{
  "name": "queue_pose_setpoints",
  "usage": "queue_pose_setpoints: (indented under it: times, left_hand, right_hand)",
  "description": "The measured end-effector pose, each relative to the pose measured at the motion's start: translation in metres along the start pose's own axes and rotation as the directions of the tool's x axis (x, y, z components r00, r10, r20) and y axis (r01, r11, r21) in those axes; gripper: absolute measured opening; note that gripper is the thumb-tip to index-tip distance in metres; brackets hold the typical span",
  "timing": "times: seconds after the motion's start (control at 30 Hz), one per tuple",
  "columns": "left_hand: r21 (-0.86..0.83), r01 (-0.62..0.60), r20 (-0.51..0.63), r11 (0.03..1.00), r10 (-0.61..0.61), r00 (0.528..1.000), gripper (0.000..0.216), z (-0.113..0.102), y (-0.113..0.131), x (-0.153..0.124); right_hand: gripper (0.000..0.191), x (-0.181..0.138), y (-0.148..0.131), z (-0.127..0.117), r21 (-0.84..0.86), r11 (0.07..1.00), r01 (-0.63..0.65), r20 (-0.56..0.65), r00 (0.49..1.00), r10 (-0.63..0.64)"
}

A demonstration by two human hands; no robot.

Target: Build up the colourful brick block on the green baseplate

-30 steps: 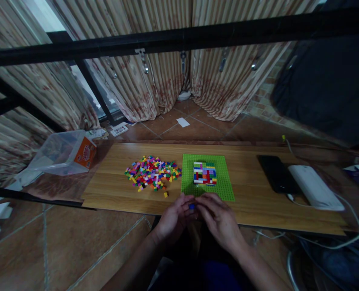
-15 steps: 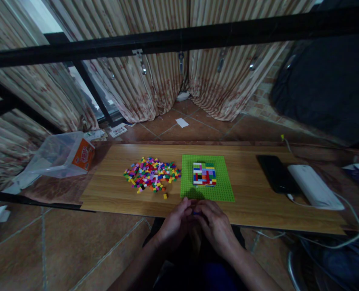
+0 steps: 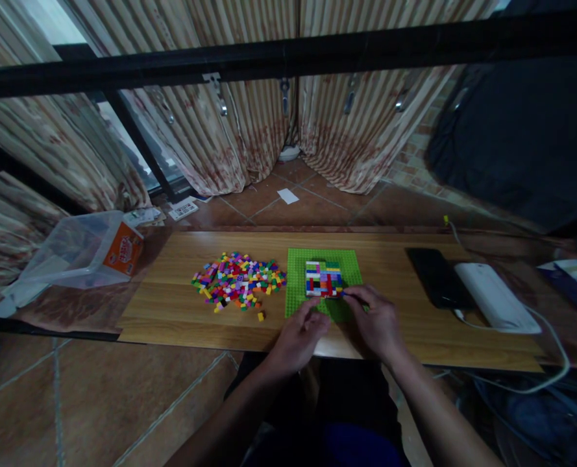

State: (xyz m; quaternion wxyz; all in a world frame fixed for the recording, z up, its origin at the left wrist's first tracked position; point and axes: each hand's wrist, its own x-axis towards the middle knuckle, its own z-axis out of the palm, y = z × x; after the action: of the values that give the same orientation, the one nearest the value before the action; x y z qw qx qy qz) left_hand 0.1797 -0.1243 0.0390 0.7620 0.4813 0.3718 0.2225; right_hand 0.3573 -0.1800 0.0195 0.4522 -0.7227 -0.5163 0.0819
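Note:
A multicoloured block of stacked toy bricks (image 3: 323, 280) stands on the green studded baseplate (image 3: 296, 272). My right hand (image 3: 374, 318) pinches a small blue brick (image 3: 343, 293) between thumb and fingertips at the near right corner of that stack; whether the brick touches it I cannot tell. Over the plate's near edge, just in front of the stack, is my left hand (image 3: 302, 334), its thumb and fingers apart and nothing visible in them. To the left lies a loose heap of toy bricks (image 3: 239, 279), with a single yellow brick (image 3: 261, 316) a little nearer to me.
On the right of the wooden table (image 3: 171, 311) lie a black phone (image 3: 437, 277) and a white power bank (image 3: 496, 297) with a cable. A clear plastic bin (image 3: 74, 250) with an orange label sits at the left. A dark rail (image 3: 288, 57) crosses the view above.
My hands were together at the table's near edge over a blue piece. They have parted and moved forward; the right carries the blue brick to the stack's near right corner.

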Motion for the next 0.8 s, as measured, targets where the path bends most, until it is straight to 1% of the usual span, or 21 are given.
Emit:
queue_pose_setpoints:
  times: [0.1, 0.2, 0.3, 0.37, 0.43, 0.53, 0.63, 0.73, 0.8]
  left_hand:
    - [0.123, -0.071, 0.041, 0.990, 0.066, 0.997, 0.055, 0.005, -0.005, 0.012]
    - [0.293, -0.124, 0.088, 0.948, 0.103, 0.991, 0.058, 0.008, -0.006, 0.017]
    - [0.489, -0.173, 0.136, 0.855, 0.121, 0.983, 0.062, 0.010, -0.005, 0.019]
    - [0.590, -0.198, 0.156, 0.783, 0.130, 0.979, 0.063, 0.010, -0.004, 0.019]
    - [0.659, -0.229, 0.179, 0.716, 0.146, 0.973, 0.064, 0.011, -0.003, 0.019]
    - [0.733, -0.270, 0.214, 0.625, 0.165, 0.963, 0.065, 0.012, -0.002, 0.018]
    - [0.807, -0.315, 0.264, 0.499, 0.172, 0.949, 0.066, 0.014, -0.001, 0.018]
    - [0.886, -0.352, 0.321, 0.302, 0.149, 0.935, 0.063, 0.017, 0.001, 0.019]
    - [0.924, -0.345, 0.331, 0.166, 0.110, 0.937, 0.064, 0.019, 0.003, 0.021]
  right_hand:
    - [0.019, 0.005, 0.001, 0.003, -0.010, 0.998, 0.062, 0.016, 0.998, -0.062]
    - [0.018, 0.004, 0.001, 0.007, -0.010, 0.996, 0.087, 0.005, 0.996, -0.087]
    - [0.017, 0.001, 0.006, 0.010, 0.025, 0.995, 0.098, -0.013, 0.995, -0.098]
    - [0.016, -0.001, 0.010, 0.012, 0.066, 0.993, 0.093, -0.039, 0.995, -0.090]
    - [0.016, -0.002, 0.012, 0.014, 0.117, 0.991, 0.066, -0.059, 0.997, -0.059]
    - [0.016, -0.003, 0.012, 0.016, 0.188, 0.982, 0.001, -0.051, 0.999, 0.009]
    - [0.019, -0.004, 0.011, 0.017, 0.217, 0.974, -0.063, -0.041, 0.996, 0.074]
    - [0.022, -0.004, 0.011, 0.018, 0.233, 0.965, -0.119, -0.037, 0.991, 0.131]
    - [0.025, -0.004, 0.012, 0.018, 0.252, 0.955, -0.154, -0.036, 0.985, 0.168]
